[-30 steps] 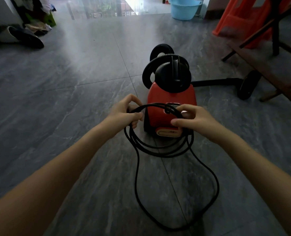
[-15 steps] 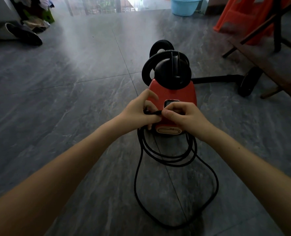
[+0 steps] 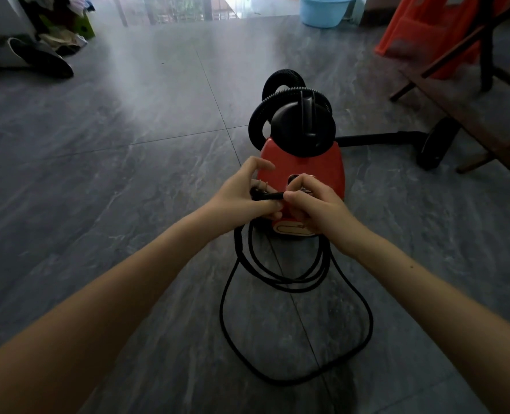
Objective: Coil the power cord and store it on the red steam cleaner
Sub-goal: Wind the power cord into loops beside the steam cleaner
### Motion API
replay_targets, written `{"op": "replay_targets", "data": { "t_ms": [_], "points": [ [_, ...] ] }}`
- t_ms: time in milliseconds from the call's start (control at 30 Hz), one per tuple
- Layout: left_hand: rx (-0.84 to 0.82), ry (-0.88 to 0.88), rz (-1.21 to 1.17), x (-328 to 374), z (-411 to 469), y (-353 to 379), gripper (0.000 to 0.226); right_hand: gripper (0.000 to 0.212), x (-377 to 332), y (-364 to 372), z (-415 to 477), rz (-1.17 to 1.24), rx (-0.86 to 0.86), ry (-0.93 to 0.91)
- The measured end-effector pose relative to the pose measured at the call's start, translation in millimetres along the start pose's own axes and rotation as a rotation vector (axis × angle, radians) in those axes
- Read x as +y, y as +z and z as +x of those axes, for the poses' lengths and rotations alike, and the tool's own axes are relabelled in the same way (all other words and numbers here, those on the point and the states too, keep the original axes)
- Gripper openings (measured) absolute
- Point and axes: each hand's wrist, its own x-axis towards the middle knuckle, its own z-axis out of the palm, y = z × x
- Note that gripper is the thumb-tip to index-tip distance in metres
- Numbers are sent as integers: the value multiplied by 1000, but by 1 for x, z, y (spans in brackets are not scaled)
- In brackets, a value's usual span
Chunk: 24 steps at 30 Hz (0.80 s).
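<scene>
Steam cleaner (image 3: 301,162) showing red; cord (image 3: 295,380) and ribbed hose (image 3: 256,121) showing black; floor (image 3: 128,204) showing grey marbling; basin (image 3: 325,10) showing pale blue.

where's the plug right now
In the head view the plug sits mid-frame in the left hand, just in front of the red steam cleaner.

The black power cord (image 3: 277,282) hangs in several loops at frame centre, one large loop trailing on the floor toward the lower middle; the red steam cleaner (image 3: 303,162), black hose coiled on top, stands upright just above centre
</scene>
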Motion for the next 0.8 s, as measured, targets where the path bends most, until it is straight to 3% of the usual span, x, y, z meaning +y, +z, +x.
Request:
{"op": "replay_targets", "data": {
  "t_ms": [133, 400, 567, 667, 800],
  "points": [
    [-23, 37, 212, 1, 4, 1, 73, 8, -3, -4, 1, -133, -29, -61],
    [-89, 114, 459, 4, 8, 6, 75, 10, -3, 2, -3, -271, -23, -179],
    [-59, 146, 427, 3, 9, 7, 76, 8, -2, 5, -5, -37, -29, -120],
    [-7, 118, 277, -1, 8, 7, 73, 9, -2, 7, -6, -14, 8, -137],
    [-13, 58, 184, -3, 2, 2, 50, 9, -5, 8, -6, 76, 135, -149]
  ]
}}
